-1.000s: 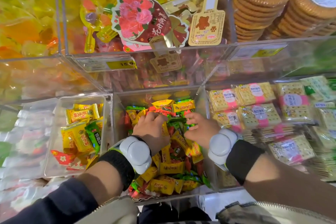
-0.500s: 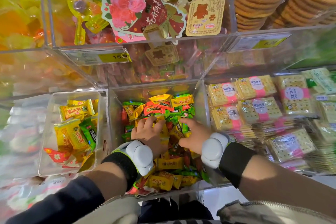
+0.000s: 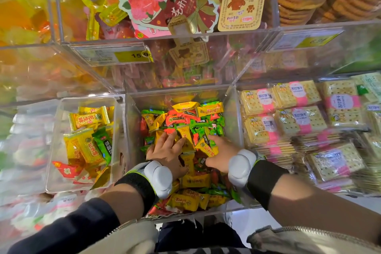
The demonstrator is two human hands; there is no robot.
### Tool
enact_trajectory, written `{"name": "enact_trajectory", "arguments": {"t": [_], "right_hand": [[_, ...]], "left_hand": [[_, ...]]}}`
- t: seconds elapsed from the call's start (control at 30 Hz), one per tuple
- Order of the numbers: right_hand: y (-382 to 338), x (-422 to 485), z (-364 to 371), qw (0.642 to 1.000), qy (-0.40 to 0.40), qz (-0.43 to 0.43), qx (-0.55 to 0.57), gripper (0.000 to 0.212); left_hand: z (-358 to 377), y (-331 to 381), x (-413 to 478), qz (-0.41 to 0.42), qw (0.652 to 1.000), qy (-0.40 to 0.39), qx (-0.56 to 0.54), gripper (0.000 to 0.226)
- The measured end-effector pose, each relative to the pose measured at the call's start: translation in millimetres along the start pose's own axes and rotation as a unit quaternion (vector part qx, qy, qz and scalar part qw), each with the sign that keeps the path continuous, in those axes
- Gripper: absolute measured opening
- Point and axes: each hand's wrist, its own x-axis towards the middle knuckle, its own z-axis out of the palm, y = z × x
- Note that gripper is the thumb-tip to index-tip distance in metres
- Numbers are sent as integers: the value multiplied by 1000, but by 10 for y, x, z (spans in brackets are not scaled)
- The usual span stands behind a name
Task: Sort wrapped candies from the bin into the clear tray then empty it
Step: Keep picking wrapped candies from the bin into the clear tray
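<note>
Many candies (image 3: 185,121): yellow, green, red wrappers | left hand (image 3: 167,150) spread flat | right hand (image 3: 222,151) unclear

You wore a black band (image 3: 134,187) with a white rounded pod (image 3: 158,177) on each wrist, a dark navy sleeve (image 3: 68,231) on your left arm, and a pale zipped jacket (image 3: 127,237).

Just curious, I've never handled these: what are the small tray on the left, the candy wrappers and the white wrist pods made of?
Tray: clear rigid plastic, likely acrylic; contents show through its shiny walls.
Candy wrappers: thin glossy printed film, with crimped ends and glints.
Wrist pods: smooth white hard plastic, apparently, with soft sheen.
</note>
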Motion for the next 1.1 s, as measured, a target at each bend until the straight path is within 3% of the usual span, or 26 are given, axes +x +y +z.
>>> {"name": "enact_trajectory", "arguments": {"t": [0.27,0.5,0.77,1.1], "right_hand": [[58,96,66,1000,-17,-11,-9,77],[101,163,108,1000,-17,-6,-23,74],[95,195,126,999,-47,-17,-19,59],[107,211,216,993,-93,-48,-54,70]], "left_hand": [[15,17,10,29,999,-31,18,80],[67,32,10,56,997,4,56,76],[53,68,66,65,996,-10,53,76],[95,27,85,93,994,-54,22,85]]}}
